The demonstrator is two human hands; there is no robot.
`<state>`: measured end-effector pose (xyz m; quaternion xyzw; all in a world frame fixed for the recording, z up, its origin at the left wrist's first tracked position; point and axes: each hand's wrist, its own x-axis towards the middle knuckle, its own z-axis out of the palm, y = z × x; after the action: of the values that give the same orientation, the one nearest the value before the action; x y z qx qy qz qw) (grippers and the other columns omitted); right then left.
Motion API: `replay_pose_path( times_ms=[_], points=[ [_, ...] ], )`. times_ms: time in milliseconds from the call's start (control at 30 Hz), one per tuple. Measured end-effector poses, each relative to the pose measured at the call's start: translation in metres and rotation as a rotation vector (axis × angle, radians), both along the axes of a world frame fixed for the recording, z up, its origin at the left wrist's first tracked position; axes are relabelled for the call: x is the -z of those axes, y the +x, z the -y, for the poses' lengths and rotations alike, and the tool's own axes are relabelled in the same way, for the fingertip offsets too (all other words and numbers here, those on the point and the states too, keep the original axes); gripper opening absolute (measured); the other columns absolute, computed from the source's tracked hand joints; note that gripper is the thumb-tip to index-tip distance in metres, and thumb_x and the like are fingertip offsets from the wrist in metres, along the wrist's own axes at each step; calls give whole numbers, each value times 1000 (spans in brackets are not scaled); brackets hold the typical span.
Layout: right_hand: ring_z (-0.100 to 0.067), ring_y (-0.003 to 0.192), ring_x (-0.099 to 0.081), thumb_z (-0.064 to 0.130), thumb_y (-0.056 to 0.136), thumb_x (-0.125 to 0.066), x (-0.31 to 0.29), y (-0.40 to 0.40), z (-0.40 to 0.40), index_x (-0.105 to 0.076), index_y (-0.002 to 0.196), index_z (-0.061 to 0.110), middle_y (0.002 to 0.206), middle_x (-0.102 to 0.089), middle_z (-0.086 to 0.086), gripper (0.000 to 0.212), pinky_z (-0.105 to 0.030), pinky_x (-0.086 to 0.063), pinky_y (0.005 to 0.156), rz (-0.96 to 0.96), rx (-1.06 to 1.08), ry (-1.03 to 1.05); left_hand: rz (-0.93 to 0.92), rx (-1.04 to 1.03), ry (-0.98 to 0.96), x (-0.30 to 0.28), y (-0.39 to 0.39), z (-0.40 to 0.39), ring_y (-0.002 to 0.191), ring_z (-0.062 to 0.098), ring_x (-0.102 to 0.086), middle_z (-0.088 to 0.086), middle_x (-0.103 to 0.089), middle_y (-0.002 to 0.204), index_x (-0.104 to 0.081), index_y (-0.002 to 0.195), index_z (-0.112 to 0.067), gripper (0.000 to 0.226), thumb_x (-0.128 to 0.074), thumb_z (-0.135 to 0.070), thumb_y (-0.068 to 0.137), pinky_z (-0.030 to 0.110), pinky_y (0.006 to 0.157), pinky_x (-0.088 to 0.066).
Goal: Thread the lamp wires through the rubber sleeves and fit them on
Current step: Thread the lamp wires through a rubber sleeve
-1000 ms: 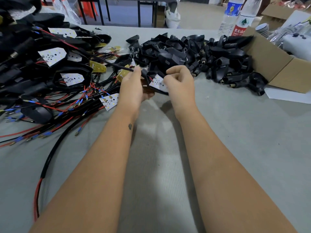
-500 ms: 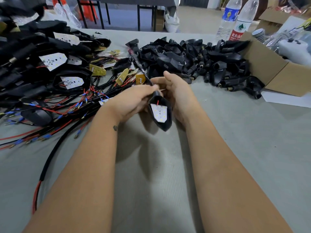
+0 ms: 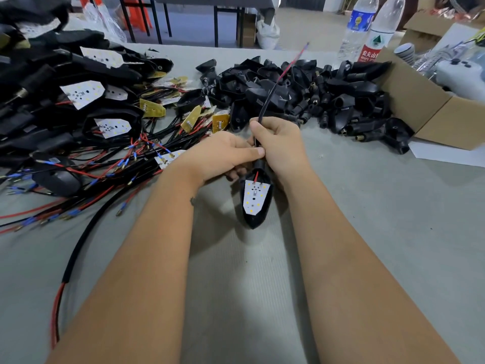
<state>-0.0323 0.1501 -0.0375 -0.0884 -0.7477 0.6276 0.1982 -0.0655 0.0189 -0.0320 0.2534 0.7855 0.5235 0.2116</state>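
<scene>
A black rubber sleeve (image 3: 256,219) with a white LED board (image 3: 254,197) seated in it hangs point down between my hands, just above the table. My left hand (image 3: 223,156) grips the sleeve's narrow neck from the left, thumb across it. My right hand (image 3: 282,145) holds the black-sheathed lamp wire (image 3: 267,101) where it leaves the neck. The wire runs up and away, ending in red and black leads near the bottles.
A heap of loose black rubber sleeves (image 3: 315,93) lies behind my hands. Wired LED boards and finished lamps (image 3: 99,122) pile up at the left, with red and black wires trailing forward. A cardboard box (image 3: 420,111) and two water bottles (image 3: 367,30) stand at the right.
The sleeve with its board has come toward me and now hangs lower. My right hand has moved onto the wire, which now stands pulled out long above the neck.
</scene>
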Motion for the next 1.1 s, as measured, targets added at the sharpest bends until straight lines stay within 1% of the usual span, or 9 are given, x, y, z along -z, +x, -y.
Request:
replay_pose_path(
  times_ms=[167, 233, 333, 433, 567, 733, 867, 1000, 1100],
  points=[
    [-22, 55, -43, 17, 91, -61, -1, 1, 0, -62, 68, 2, 59, -55, -13, 28, -30, -36, 52, 95, -130, 105, 175, -333, 282, -1, -3, -1, 61, 17, -66, 5, -69, 73, -62, 81, -9, 21, -57, -24, 94, 22, 48, -52],
    [-13, 50, -48, 19, 90, -61, -4, 4, 4, -69, 69, 6, 59, -62, -10, 26, -22, -38, 48, 154, -222, 172, 220, -477, 470, -1, -7, 0, 68, 16, -71, 6, -70, 82, -60, 93, -10, 13, -51, -19, 97, 29, 57, -57],
    [-2, 44, -46, 14, 87, -63, -8, 10, 10, -70, 61, 13, 53, -60, 3, 27, -13, -35, 45, 210, -310, 222, 225, -540, 619, 3, -11, 1, 89, 18, -73, 5, -74, 96, -59, 108, -16, 23, -39, -26, 103, 35, 75, -59],
    [-6, 49, -43, 15, 84, -68, -13, 14, 11, -73, 67, 9, 52, -53, 2, 20, -18, -35, 50, 247, -367, 297, 270, -611, 747, 4, -13, 2, 65, 14, -68, -2, -68, 69, -62, 102, -18, 27, -36, -27, 105, 32, 62, -58],
    [-4, 50, -39, 18, 86, -72, -19, 17, 11, -75, 75, 9, 55, -51, 1, 14, -16, -33, 51, 273, -459, 416, 288, -668, 771, 6, -16, 2, 47, 8, -52, -8, -51, 51, -65, 95, -21, 32, -34, -24, 105, 24, 49, -50],
    [-13, 57, -40, 14, 87, -72, -21, 15, 14, -66, 87, -12, 68, -51, -13, 26, -20, -32, 51, 280, -492, 436, 286, -730, 869, 4, -17, 1, 45, 10, -50, -5, -48, 49, -58, 84, -16, 28, -39, -20, 104, 25, 50, -50],
    [-13, 52, -40, 19, 87, -72, -24, 16, 12, -66, 73, 12, 63, -52, -7, 17, -20, -33, 46, 325, -537, 391, 283, -797, 922, 3, -21, -2, 50, 9, -52, -3, -49, 56, -55, 82, -13, 27, -40, -16, 104, 25, 53, -51],
    [-14, 54, -39, 24, 87, -72, -23, 17, 10, -70, 83, 5, 65, -51, -10, 20, -21, -30, 45, 362, -544, 371, 174, -826, 869, 5, -24, -4, 44, 6, -46, -2, -48, 59, -56, 85, -12, 26, -38, -12, 105, 21, 45, -44],
    [-6, 45, -42, 23, 91, -67, -20, 16, 7, -71, 84, 5, 54, -56, 3, 20, -16, -33, 42, 302, -432, 260, 86, -799, 749, 6, -27, 1, 41, 2, -37, -2, -48, 65, -58, 96, -17, 27, -33, -9, 105, 16, 40, -32]
  ],
)
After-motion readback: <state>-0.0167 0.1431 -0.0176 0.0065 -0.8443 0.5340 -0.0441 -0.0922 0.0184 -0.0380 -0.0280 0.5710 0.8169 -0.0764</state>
